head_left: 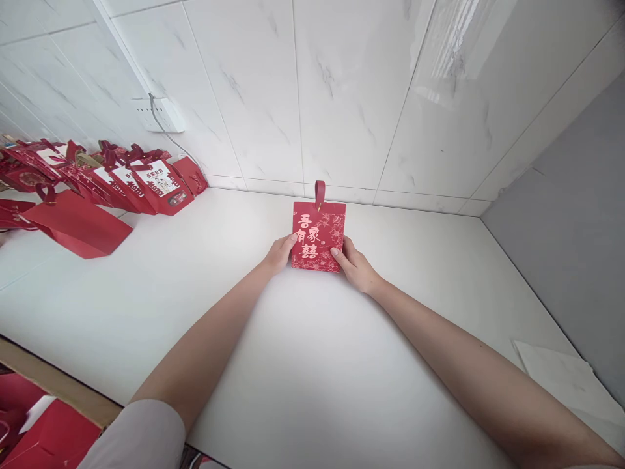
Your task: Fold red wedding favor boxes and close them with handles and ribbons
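A red gift bag [319, 236] with pale Chinese characters, flower outlines and a dark red ribbon loop handle [319, 193] stands on the white tabletop [293, 339], towards the wall. My left hand [282, 253] grips its left side edge, with most fingers hidden behind it. On the right side, my right hand [357, 264] has its thumb on the printed front and its fingers behind. Both hands are closed on the bag, which looks roughly upright.
Several red gift bags [156, 185] stand in a row at the left along the tiled wall [254, 91]. Nearer is a plain red bag [81, 221]. A wall socket [159, 116] has a grey cable. White paper [566, 374] lies at right; an open drawer [53, 430] holds red items at lower left.
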`<state>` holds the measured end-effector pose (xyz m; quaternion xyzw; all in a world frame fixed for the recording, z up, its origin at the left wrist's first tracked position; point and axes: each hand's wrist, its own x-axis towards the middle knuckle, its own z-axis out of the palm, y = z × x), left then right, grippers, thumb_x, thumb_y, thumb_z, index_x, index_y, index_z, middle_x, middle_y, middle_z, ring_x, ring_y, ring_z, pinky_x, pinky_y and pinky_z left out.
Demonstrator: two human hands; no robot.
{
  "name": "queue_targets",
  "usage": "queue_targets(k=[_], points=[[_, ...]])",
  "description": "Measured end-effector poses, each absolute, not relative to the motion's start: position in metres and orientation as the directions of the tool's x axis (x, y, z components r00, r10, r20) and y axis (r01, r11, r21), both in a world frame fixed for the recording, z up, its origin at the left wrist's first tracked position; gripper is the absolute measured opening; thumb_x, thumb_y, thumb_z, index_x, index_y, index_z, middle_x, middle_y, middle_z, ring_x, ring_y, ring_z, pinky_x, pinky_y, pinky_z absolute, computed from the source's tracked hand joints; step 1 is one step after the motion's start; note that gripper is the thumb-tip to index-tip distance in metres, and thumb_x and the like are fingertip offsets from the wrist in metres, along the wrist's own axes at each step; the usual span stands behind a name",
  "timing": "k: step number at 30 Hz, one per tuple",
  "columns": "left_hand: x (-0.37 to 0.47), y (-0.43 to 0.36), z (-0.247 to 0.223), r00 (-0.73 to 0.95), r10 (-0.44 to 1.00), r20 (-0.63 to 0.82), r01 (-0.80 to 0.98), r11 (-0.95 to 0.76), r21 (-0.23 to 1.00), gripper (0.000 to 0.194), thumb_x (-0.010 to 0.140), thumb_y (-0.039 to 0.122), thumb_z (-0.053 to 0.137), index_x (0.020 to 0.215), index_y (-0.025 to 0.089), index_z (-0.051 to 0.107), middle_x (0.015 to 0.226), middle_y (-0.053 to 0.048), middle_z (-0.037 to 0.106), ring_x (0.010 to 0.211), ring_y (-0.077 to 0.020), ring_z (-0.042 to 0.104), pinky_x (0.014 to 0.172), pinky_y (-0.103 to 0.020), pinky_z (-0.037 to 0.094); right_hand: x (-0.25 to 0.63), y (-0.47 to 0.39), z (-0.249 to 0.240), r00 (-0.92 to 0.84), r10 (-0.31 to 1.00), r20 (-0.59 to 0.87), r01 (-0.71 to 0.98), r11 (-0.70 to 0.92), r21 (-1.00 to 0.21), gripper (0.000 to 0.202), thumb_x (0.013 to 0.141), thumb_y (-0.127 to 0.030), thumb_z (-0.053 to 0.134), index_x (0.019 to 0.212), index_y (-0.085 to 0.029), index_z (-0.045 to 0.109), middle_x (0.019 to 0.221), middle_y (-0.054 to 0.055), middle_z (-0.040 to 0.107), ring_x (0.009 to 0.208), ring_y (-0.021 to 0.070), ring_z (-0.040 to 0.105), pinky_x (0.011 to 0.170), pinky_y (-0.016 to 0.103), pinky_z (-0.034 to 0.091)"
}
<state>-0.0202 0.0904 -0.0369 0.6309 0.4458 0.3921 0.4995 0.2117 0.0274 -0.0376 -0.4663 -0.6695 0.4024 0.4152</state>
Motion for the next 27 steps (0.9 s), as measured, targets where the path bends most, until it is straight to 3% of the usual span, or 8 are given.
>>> queue_targets(k=[11, 16, 18, 20, 24, 27], points=[[-0.018, 0.085, -0.030, 0.314, 0.948, 0.049, 0.185, -0.112, 0.976, 0.066, 0.085, 0.071, 0.046, 0.109, 0.013, 0.070, 0.121, -0.013, 0.071, 0.118, -0.0321, 0.063, 0.100, -0.040, 0.049, 0.212, 0.028, -0.040, -0.218, 0.958, 0.188, 0.291, 0.248, -0.924, 0.064, 0.096, -0.063, 0.040, 0.150, -0.029, 0.032, 0.146, 0.007, 0.054, 0.131, 0.0282, 0.053, 0.112, 0.050, 0.040], [-0.014, 0.079, -0.020, 0.233, 0.958, 0.168, 0.269, -0.229, 0.936, 0.061, 0.092, 0.064, 0.042, 0.131, 0.020, 0.057, 0.123, -0.009, 0.069, 0.111, -0.0254, 0.065, 0.096, -0.036, 0.049, 0.212, 0.025, -0.039, -0.197, 0.956, 0.217, 0.222, 0.259, -0.940, 0.082, 0.095, -0.060, 0.046, 0.158, -0.031, 0.003, 0.144, 0.010, 0.053, 0.118, 0.0266, 0.062, 0.104, 0.049, 0.048], [-0.013, 0.078, -0.015, 0.144, 0.959, 0.243, 0.302, -0.277, 0.912, 0.061, 0.092, 0.061, 0.048, 0.141, 0.024, 0.047, 0.124, -0.008, 0.068, 0.103, -0.0227, 0.067, 0.089, -0.034, 0.052, 0.212, 0.022, -0.037, -0.218, 0.943, 0.250, 0.178, 0.290, -0.940, 0.088, 0.094, -0.059, 0.050, 0.158, -0.033, -0.005, 0.149, 0.011, 0.047, 0.113, 0.0253, 0.064, 0.100, 0.047, 0.051], [-0.013, 0.076, -0.010, 0.091, 0.940, 0.330, 0.361, -0.340, 0.868, 0.057, 0.091, 0.057, 0.051, 0.139, 0.026, 0.050, 0.126, -0.008, 0.066, 0.102, -0.0218, 0.067, 0.085, -0.031, 0.052, 0.212, 0.020, -0.035, -0.260, 0.924, 0.282, 0.162, 0.329, -0.930, 0.092, 0.093, -0.058, 0.053, 0.158, -0.035, -0.008, 0.156, 0.011, 0.038, 0.113, 0.0253, 0.063, 0.097, 0.046, 0.054], [-0.010, 0.069, -0.009, 0.145, 0.876, 0.460, 0.503, -0.465, 0.728, 0.045, 0.095, 0.052, 0.046, 0.122, 0.024, 0.068, 0.126, -0.007, 0.067, 0.112, -0.0234, 0.062, 0.092, -0.031, 0.050, 0.209, 0.017, -0.033, -0.306, 0.858, 0.413, 0.234, 0.489, -0.841, 0.107, 0.083, -0.057, 0.068, 0.159, -0.032, -0.003, 0.162, 0.011, 0.025, 0.136, 0.0315, 0.046, 0.103, 0.048, 0.051], [-0.004, 0.066, -0.015, 0.275, 0.880, 0.387, 0.398, -0.471, 0.787, 0.057, 0.096, 0.059, 0.039, 0.135, 0.022, 0.060, 0.134, -0.008, 0.063, 0.116, -0.0254, 0.060, 0.090, -0.032, 0.053, 0.206, 0.014, -0.033, -0.247, 0.821, 0.515, 0.322, 0.571, -0.755, 0.105, 0.082, -0.054, 0.070, 0.159, -0.029, 0.004, 0.159, 0.012, 0.030, 0.143, 0.0321, 0.036, 0.108, 0.050, 0.047]])
